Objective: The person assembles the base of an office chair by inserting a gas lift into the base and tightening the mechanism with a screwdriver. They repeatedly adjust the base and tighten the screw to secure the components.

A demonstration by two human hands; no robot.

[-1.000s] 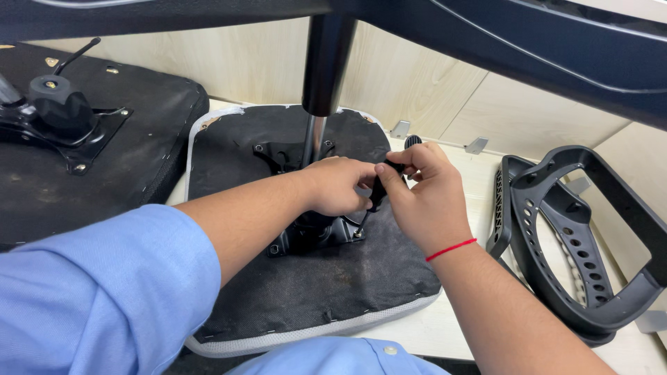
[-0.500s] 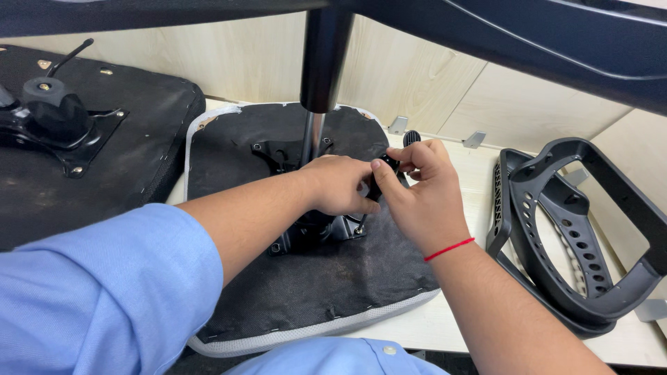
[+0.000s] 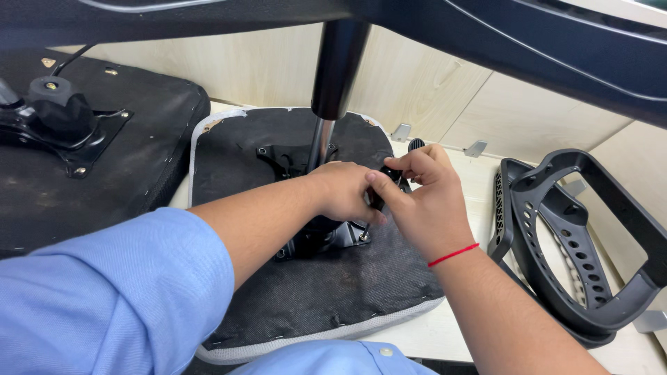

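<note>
An upturned office-chair seat [image 3: 347, 292] with black fabric underside lies before me. A black metal mechanism plate [image 3: 316, 239] is bolted at its middle, and a gas-lift column [image 3: 335, 83] rises from it. My left hand [image 3: 344, 191] rests closed on the mechanism beside the column. My right hand [image 3: 424, 201], with a red thread at the wrist, pinches a small black lever knob [image 3: 415, 145] and part on the mechanism's right side. What the fingers grip is mostly hidden.
A second upturned seat [image 3: 90, 173] with its own mechanism [image 3: 59, 114] lies at the left. Stacked black plastic armrest frames [image 3: 583, 243] lie at the right. A dark chair base arm [image 3: 521, 48] crosses overhead. Light wooden panels stand behind.
The two hands stay together on the mechanism. My right fingers have shifted slightly around the black part.
</note>
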